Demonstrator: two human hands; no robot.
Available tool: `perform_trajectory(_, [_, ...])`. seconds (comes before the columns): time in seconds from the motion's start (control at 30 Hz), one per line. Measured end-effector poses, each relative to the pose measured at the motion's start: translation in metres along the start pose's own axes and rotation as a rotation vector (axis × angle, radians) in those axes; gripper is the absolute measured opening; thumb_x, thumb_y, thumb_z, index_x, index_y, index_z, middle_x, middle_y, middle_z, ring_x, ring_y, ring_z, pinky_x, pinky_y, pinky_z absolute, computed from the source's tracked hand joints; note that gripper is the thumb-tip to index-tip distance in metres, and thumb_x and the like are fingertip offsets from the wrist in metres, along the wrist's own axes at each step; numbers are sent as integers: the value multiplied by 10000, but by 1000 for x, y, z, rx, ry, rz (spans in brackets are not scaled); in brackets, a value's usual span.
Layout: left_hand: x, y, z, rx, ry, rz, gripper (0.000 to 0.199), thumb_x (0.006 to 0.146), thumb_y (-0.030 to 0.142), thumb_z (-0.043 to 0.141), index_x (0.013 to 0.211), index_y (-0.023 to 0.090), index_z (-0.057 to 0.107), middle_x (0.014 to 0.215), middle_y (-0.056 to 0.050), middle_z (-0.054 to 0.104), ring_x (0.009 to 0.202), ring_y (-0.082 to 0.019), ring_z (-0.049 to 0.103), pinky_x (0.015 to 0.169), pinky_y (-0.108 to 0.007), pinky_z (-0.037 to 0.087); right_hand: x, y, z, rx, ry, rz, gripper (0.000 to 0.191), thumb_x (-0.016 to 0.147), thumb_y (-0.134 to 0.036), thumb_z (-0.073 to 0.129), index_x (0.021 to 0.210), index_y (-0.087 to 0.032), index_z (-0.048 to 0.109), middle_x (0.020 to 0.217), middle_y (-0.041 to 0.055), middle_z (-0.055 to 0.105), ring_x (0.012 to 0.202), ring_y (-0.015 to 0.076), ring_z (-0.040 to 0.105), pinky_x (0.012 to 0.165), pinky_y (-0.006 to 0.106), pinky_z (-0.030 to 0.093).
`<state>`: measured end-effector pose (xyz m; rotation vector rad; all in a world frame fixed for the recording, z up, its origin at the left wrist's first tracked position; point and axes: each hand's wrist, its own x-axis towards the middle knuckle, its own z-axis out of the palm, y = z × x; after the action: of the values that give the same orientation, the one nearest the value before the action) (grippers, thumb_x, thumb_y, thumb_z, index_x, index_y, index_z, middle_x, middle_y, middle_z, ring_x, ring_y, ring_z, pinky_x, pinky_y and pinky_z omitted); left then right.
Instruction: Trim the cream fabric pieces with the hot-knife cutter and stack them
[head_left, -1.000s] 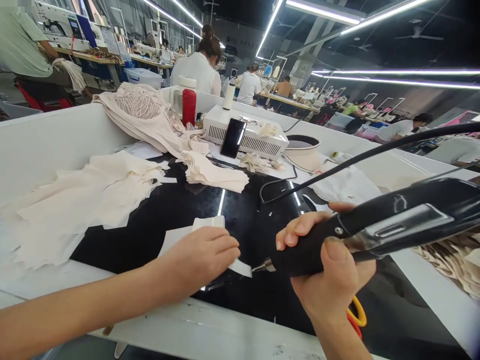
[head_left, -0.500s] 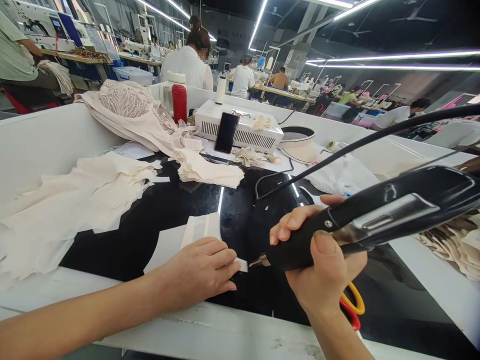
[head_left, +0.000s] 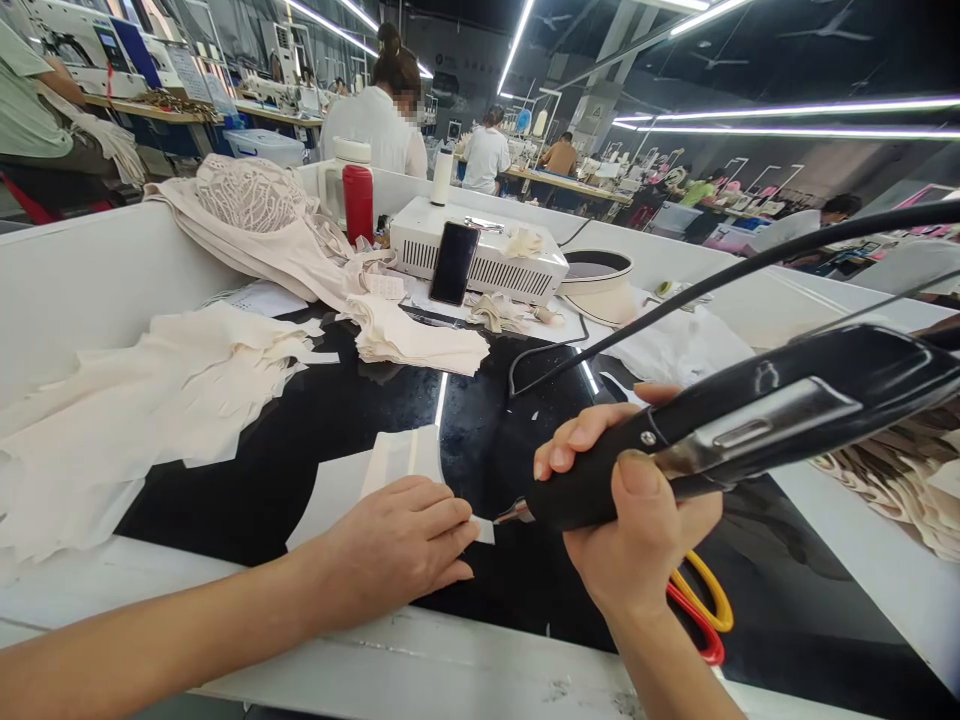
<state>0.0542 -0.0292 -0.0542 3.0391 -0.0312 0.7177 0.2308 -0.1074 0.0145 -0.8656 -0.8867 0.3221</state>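
Note:
My left hand (head_left: pixel 405 545) lies palm down with its fingers bent close together, holding down a pale fabric piece (head_left: pixel 386 455). Under that is a white sheet (head_left: pixel 330 490), partly hidden by the hand. A narrow pale end (head_left: pixel 485 531) sticks out past my left fingertips. My right hand (head_left: pixel 637 510) is wrapped round a thick black corded hand tool (head_left: pixel 720 430) with a metal lever on its side. The tool's pointed metal tip (head_left: pixel 514 512) is at the pale end, seemingly touching it. Below the right hand show scissors with yellow and red handles (head_left: pixel 709 595).
A heap of pale fabric pieces (head_left: pixel 150 400) lies left, a smaller stack (head_left: pixel 412 335) ahead. Behind are a beige lace garment (head_left: pixel 247 220), a phone (head_left: pixel 454 262), a vented white box (head_left: pixel 480 245) and a red bottle (head_left: pixel 358 200). The tool's cable (head_left: pixel 675 300) arches across the right. Co-workers sit beyond.
My right hand and the black tool have shifted slightly left, bringing the tip up to the pale end. More of the scissors' handles shows. My left hand has stayed in place.

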Motion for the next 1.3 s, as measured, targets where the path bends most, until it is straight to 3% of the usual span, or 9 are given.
perform_trajectory(1.3, [1, -1, 2, -22, -5, -35, 263, 1043, 308, 670, 1227, 122, 653, 1068, -50, 683, 979, -215, 648, 885, -366, 554, -5, -3, -1, 20, -16, 4, 331, 850, -348, 798, 1122, -277, 624, 756, -50, 663, 549, 143, 620, 462, 285, 557])
